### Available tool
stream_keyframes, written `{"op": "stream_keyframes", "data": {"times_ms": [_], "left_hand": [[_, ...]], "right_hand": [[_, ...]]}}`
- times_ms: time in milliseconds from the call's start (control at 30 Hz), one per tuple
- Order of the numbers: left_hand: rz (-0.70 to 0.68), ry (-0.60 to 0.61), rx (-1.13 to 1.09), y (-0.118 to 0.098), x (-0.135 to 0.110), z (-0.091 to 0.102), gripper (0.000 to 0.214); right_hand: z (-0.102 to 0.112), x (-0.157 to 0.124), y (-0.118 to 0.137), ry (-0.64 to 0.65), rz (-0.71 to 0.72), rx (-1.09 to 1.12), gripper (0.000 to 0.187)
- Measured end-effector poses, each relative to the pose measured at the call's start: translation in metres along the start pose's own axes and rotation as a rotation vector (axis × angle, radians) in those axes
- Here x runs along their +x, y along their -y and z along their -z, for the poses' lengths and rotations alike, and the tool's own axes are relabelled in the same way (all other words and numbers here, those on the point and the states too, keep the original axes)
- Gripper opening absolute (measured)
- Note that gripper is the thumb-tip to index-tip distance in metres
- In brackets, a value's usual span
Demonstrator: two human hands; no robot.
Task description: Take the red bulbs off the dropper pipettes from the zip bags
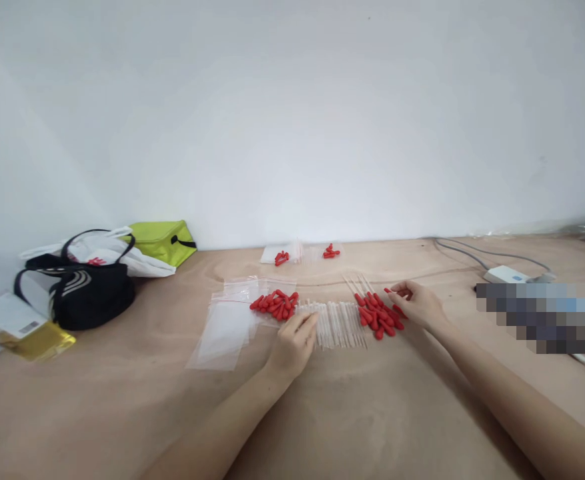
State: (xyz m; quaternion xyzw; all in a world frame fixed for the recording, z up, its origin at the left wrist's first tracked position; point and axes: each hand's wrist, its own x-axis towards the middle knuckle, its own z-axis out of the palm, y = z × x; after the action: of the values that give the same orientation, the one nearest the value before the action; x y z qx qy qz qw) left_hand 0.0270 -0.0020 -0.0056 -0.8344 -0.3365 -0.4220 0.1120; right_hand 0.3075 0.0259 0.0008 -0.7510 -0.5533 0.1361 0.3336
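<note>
A row of thin clear tubes lies side by side in front of me. At the row's left end is my left hand, its fingers closed; whatever is between them I cannot make out. Beyond that hand, a heap of red rubber bulbs rests on clear zip bags. To the right of the tubes is a pile of red-bulbed droppers, several with thin pale stems pointing away from me. My right hand is at that pile's right edge, thumb and fingers pinched on a red bulb.
Two small groups of red bulbs lie on bags by the wall. On the left are a black bag, a white plastic bag, a lime-green bag and a gold-and-white box. A white power strip with grey cables is at right.
</note>
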Motion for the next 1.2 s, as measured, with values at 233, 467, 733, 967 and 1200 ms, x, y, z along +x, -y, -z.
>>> {"op": "stream_keyframes", "data": {"times_ms": [233, 467, 733, 967, 1200], "left_hand": [[-0.246, 0.057, -0.020, -0.016, 0.020, -0.023, 0.025], [-0.290, 0.230, -0.007, -0.023, 0.017, -0.031, 0.025], [-0.200, 0.324, -0.126, -0.027, 0.015, -0.027, 0.035], [-0.123, 0.258, -0.180, -0.021, 0.005, -0.014, 0.030], [-0.046, 0.172, -0.092, 0.006, -0.017, 0.028, 0.015]], "right_hand": [[0.003, -0.002, -0.001, 0.020, 0.003, -0.188, 0.016], [0.006, -0.004, 0.004, 0.066, -0.031, -0.308, 0.022], [0.000, -0.001, 0.015, 0.080, -0.039, -0.305, 0.026], [-0.004, 0.010, 0.027, 0.191, -0.106, -0.318, 0.026], [-0.010, 0.014, 0.029, 0.228, -0.120, -0.308, 0.030]]}}
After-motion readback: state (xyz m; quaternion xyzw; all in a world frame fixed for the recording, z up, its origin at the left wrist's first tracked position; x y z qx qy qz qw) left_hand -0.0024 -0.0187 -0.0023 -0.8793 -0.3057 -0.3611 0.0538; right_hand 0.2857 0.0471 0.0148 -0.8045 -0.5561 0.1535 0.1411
